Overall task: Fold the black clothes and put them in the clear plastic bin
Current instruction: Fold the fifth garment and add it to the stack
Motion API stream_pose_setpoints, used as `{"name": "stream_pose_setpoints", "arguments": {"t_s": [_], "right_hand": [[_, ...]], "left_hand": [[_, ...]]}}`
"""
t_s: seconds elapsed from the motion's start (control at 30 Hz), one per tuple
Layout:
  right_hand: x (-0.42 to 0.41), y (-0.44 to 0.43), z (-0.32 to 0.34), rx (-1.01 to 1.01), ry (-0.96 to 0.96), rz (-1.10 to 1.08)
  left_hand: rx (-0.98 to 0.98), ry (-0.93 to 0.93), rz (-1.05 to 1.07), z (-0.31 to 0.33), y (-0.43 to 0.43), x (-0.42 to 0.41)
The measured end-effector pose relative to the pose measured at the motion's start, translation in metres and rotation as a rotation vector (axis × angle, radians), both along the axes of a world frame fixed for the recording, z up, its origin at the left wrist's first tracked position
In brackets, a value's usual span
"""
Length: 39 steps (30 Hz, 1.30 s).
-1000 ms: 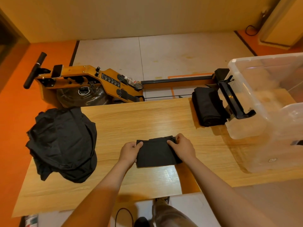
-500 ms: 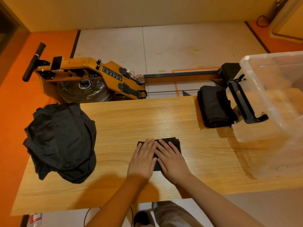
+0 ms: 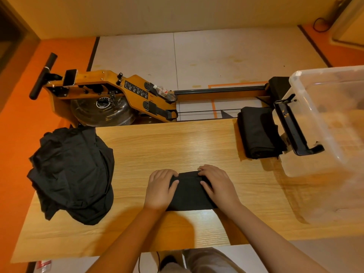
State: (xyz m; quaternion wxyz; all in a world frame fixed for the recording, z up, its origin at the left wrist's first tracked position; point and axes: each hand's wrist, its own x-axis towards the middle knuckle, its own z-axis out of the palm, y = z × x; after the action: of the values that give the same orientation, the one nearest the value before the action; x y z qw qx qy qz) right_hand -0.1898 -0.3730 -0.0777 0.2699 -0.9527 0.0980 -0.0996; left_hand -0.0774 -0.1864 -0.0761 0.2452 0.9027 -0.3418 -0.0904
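Observation:
A small folded black garment (image 3: 189, 194) lies on the wooden table (image 3: 177, 144) near its front edge. My left hand (image 3: 160, 187) grips its left end and my right hand (image 3: 215, 184) grips its right end, fingers curled over the far edge and thumbs on top. A loose pile of black clothes (image 3: 72, 174) sits at the table's left end. A stack of folded black clothes (image 3: 258, 133) rests at the back right, beside the clear plastic bin (image 3: 334, 154), which stands at the right end with nothing visible inside.
A black latch handle (image 3: 295, 131) hangs on the bin's left side, close to the folded stack. Behind the table a wooden rowing machine (image 3: 118, 91) stands on the floor. Bare tabletop lies between my hands and the bin.
Half a second ago both hands pressed flat on the middle of the folded garment. Now they have moved apart to its two ends and curl round it.

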Motion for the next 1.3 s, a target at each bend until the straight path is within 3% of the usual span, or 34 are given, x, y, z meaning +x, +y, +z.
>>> {"name": "stream_pose_setpoints", "arguments": {"t_s": [0.33,0.5,0.8,0.93,1.13,1.3], "right_hand": [[0.003,-0.004,0.009,-0.074,0.022,0.003],[0.007,0.001,0.016,-0.037,0.027,-0.07],[0.03,0.001,0.019,0.096,0.216,-0.238],[0.039,0.009,0.013,-0.035,0.205,-0.252],[0.032,0.019,-0.001,-0.372,0.033,-0.178],[0.027,0.015,-0.006,-0.408,0.053,-0.178]], "left_hand": [[-0.092,0.322,0.031,0.012,0.003,0.019],[-0.091,0.391,0.027,0.017,0.007,0.021],[0.011,0.326,-0.01,0.019,0.0,0.023],[0.115,0.105,-0.049,0.012,-0.008,0.018],[0.124,-0.006,0.089,-0.004,-0.007,0.009],[0.119,-0.101,0.086,-0.01,-0.006,0.009]]}}
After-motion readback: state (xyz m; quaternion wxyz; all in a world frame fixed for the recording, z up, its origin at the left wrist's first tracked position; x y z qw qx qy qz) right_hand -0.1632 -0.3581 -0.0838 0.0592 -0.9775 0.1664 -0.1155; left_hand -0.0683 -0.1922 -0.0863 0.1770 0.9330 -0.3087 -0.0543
